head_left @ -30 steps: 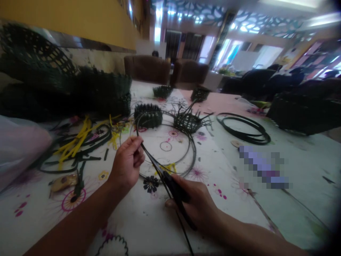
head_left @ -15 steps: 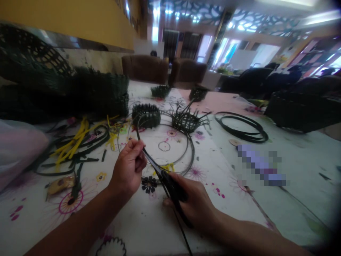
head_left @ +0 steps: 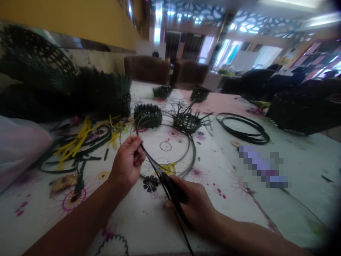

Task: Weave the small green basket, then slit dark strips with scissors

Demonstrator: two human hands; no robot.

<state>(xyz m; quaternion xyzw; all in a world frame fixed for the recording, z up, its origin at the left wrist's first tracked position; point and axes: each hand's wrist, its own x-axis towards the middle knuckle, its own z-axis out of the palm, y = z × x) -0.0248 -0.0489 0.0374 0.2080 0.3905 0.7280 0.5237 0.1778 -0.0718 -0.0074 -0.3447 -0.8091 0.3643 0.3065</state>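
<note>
Strip of black plastic [head_left: 151, 163] held on a diagonal above a floral tablecloth [head_left: 138, 224]
Its long axis runs from the left hand [head_left: 126, 163] down and right, past the right hand [head_left: 193, 206], towards the lower edge of the view. Left thumb and fingers [head_left: 138, 158] pinch it; right fingers [head_left: 183, 188] curl pressed together round a thicker dark section, possibly scissor handles, though I cannot tell. If that pinch slips, the springy strip could whip free and catch the half-woven basket base [head_left: 188, 123] or the looped strip [head_left: 195, 153] lying just beneath.
</note>
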